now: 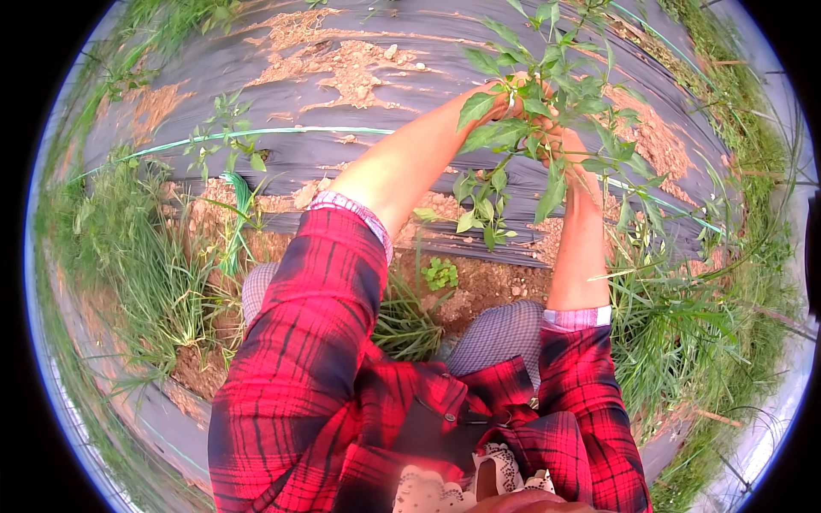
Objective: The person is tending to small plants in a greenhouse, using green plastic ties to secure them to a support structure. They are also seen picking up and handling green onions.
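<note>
Both my hands meet among the leaves of a tall pepper plant [503,133] at the upper right. My left hand [515,97] reaches in from the left, its fingers bent at the stem and partly covered by leaves. Just below and to the right, my right hand [550,136] has its fingers curled on the plant's stem. Leaves hide the exact grip and whatever else lies between the fingers. A green twine [333,129] runs along the bed and passes behind my arms near the plant. Lower leafy shoots [484,215] hang beneath my hands.
Black plastic mulch [410,83] covers the bed, with soil clods [356,70] on it. At left stand a smaller pepper plant [234,131] and a bundle of green twine [237,221]. Tall grass [157,256] grows left, and more grass [680,320] right. My knee [503,333] is below.
</note>
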### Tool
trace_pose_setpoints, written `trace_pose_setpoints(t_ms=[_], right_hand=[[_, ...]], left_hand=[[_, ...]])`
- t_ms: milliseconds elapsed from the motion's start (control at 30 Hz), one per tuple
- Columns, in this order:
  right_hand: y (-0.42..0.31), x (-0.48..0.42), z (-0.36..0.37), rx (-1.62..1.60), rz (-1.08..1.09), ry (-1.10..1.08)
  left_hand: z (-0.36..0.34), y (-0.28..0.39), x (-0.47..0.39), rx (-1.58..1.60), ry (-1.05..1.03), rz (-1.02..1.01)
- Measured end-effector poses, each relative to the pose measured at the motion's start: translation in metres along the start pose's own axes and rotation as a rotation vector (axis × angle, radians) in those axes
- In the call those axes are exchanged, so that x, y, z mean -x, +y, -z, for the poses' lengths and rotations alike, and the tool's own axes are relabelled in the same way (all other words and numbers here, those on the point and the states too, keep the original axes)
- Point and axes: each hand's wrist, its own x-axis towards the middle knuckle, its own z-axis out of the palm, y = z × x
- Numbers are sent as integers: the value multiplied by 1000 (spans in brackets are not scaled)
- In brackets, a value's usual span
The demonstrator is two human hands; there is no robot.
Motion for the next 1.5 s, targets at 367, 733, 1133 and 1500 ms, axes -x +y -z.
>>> trace_pose_setpoints(t_ms=[367, 733, 1133, 1500], right_hand=[[-11, 4, -16, 191, -9, 153], [7, -12, -8, 186, 222, 234], [8, -13, -6, 257, 229, 218], [11, -19, 3, 198, 245, 153]], left_hand=[[28, -14, -12, -355, 80, 31], [30, 6, 18, -942, 11, 267], [27, 13, 31, -1002, 101, 431], [31, -5, 21, -773, 52, 469]])
